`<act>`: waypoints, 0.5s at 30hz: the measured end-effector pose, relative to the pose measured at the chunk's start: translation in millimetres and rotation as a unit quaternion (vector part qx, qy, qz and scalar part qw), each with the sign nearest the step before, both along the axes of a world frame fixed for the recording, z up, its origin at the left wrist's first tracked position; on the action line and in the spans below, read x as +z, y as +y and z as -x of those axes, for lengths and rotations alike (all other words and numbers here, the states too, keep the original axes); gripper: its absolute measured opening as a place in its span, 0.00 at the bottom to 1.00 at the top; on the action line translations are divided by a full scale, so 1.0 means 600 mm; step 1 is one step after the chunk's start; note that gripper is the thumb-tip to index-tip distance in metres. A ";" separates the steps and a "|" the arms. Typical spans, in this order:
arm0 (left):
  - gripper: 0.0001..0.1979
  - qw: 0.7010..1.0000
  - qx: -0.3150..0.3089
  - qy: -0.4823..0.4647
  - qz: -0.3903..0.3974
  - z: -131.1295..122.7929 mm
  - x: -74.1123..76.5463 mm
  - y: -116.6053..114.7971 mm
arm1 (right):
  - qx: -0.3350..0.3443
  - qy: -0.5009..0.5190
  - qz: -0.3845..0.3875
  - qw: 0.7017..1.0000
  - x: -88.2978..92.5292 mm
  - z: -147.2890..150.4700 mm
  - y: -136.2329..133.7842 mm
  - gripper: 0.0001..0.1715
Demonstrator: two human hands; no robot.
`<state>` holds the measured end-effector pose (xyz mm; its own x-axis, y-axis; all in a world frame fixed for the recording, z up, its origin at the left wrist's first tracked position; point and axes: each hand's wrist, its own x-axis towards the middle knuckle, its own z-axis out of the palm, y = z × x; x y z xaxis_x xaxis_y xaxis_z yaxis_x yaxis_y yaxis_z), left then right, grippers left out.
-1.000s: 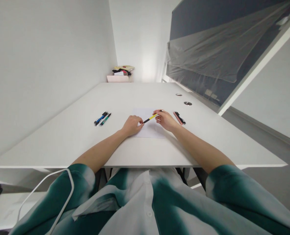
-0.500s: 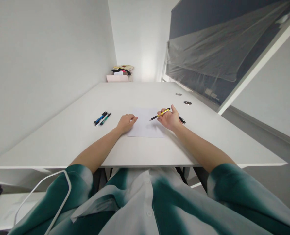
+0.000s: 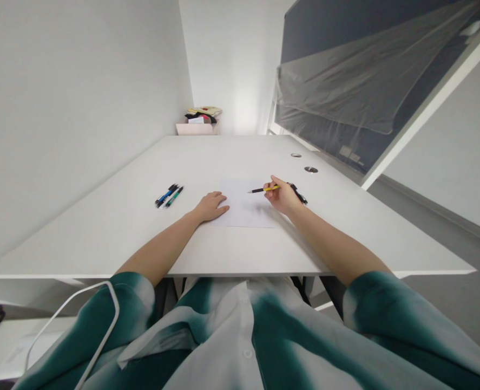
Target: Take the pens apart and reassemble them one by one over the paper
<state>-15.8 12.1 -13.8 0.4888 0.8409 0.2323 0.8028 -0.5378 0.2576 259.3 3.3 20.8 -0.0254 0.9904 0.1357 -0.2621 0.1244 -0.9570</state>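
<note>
A sheet of white paper (image 3: 242,214) lies on the white table (image 3: 240,252) in front of me. My left hand (image 3: 212,207) rests on the paper's left edge, palm down, thumb and fingers apart. Over the sheet's right side, my right hand (image 3: 281,195) grips a yellow and black pen (image 3: 260,190), its tip pointing left. Whether the tip touches the paper I cannot tell. Black pens (image 3: 298,194) lie just beyond my right hand, partly hidden by it.
Left of the paper lie several pens (image 3: 169,196), blue, black and green. A pink box (image 3: 194,129) with items on top stands at the far end. Two round metal grommets (image 3: 311,169) sit at the table's right. A plastic-draped dark panel (image 3: 337,86) rises on the right.
My right hand has turned over and curled round the pen, which now lies flatter. My left fingers have spread and flattened on the paper.
</note>
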 end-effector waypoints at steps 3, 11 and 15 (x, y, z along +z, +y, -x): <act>0.23 1.000 0.003 0.017 0.012 0.002 -0.004 0.002 | 0.000 -0.020 0.010 1.000 -0.001 0.000 0.002 0.27; 0.24 0.999 0.008 0.032 0.023 0.001 -0.003 0.002 | 0.000 -0.066 0.069 0.995 -0.005 0.021 -0.006 0.36; 0.24 0.999 0.010 0.025 0.025 0.000 -0.003 0.002 | -0.009 -0.071 0.067 0.995 -0.009 0.018 -0.004 0.32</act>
